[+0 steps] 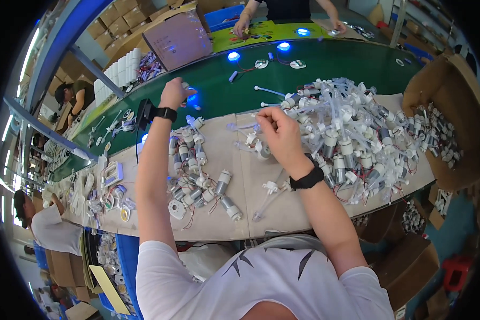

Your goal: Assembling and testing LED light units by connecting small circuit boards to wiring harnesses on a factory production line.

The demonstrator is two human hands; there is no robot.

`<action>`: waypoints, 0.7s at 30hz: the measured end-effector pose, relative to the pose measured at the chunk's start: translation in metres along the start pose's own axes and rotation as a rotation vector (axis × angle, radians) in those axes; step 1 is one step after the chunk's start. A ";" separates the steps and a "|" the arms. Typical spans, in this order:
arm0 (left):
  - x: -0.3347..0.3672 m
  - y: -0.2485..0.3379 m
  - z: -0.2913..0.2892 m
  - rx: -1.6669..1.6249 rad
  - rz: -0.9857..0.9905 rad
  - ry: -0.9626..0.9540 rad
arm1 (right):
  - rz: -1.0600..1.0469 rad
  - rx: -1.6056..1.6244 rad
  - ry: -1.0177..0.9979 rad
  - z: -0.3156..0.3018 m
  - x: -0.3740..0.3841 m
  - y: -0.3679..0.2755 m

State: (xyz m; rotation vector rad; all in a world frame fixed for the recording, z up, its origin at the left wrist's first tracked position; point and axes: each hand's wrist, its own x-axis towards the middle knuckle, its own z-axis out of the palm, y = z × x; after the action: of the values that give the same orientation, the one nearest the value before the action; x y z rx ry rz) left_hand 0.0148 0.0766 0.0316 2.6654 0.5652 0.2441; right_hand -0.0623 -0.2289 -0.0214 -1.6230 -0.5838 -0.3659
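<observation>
My left hand (174,94) reaches out over the green belt, its fingers curled around something largely hidden. A small blue glow (192,98) shows just beside these fingers. Above the cardboard-covered bench, my right hand (280,133) is closed in a pinch; a tiny pale bit shows at the fingertips, too small to name. Right of it rises a big heap of small motor pumps (346,144) with white caps, clear tubes and red wires. A smaller group of motor pumps (194,189) lies between my forearms, and a loose clear tube with a white fitting (270,188) lies by my right forearm.
Lit blue lamps (284,47) wired to round white discs (298,64) sit on the green belt (218,101). An open carton (447,122) of motor pumps stands at the right. A co-worker's hands (242,26) work across the belt; other people sit at the left.
</observation>
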 end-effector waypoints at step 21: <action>-0.159 0.053 0.063 -0.941 0.231 -0.334 | -0.067 -0.271 -0.170 0.015 -0.010 0.007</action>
State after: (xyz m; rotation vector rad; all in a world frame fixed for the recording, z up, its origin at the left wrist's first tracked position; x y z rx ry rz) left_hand -0.0950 -0.0566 -0.0163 1.7813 -0.0013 0.0849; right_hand -0.0679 -0.2162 -0.0343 -1.9114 -0.7438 -0.3705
